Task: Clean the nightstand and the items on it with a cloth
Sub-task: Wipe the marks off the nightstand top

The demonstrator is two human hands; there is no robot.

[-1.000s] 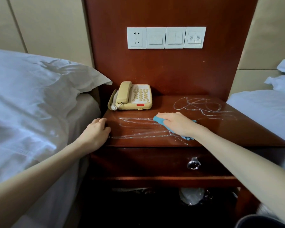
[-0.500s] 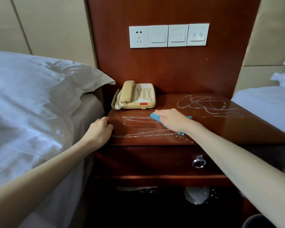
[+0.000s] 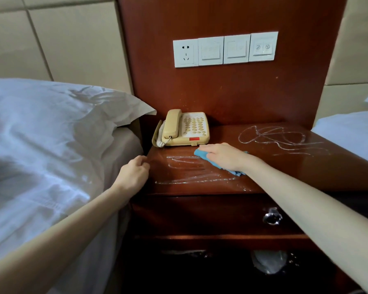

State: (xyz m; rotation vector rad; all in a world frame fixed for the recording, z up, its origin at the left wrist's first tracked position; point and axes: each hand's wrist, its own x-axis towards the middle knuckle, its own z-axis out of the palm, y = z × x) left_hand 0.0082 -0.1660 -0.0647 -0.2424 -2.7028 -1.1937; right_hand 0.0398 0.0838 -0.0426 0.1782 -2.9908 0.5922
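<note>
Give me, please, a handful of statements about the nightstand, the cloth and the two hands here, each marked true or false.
1. The right hand presses a blue cloth flat on the nightstand top. True.
2. The telephone has its handset off the cradle. False: the handset lies in place on the left of the base.
3. White streaks remain on the right part of the top. True.
4. The left hand holds a second cloth. False: it is curled at the top's left edge with no cloth showing.
5. The drawer is pulled open. False: it looks closed, its metal knob on the front.
</note>
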